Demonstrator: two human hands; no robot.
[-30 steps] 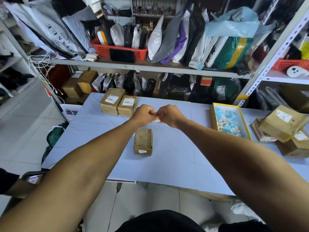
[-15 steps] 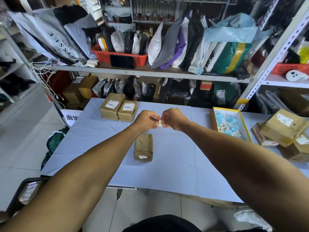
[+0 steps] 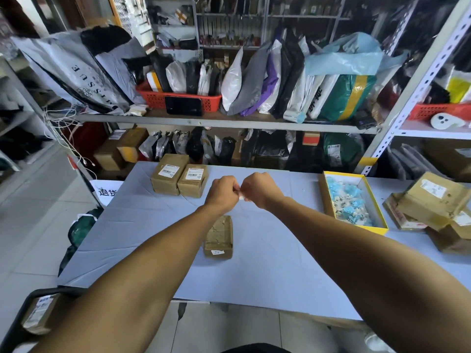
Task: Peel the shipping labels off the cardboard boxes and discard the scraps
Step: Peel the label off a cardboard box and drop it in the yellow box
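A pale blue surface fills the middle of the frame. At right centre lies a yellow-rimmed tray holding blue and white scraps; right of it is a heap of labelled cardboard boxes. Two labelled boxes sit touching at upper centre-left, and a peeled box lies at centre. Above it, the left hand and right hand meet, each grip pinched on a small white label scrap.

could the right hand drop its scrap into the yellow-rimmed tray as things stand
Probably yes: the right hand pinches a white label scrap, and only bare table separates it from the yellow-rimmed tray.
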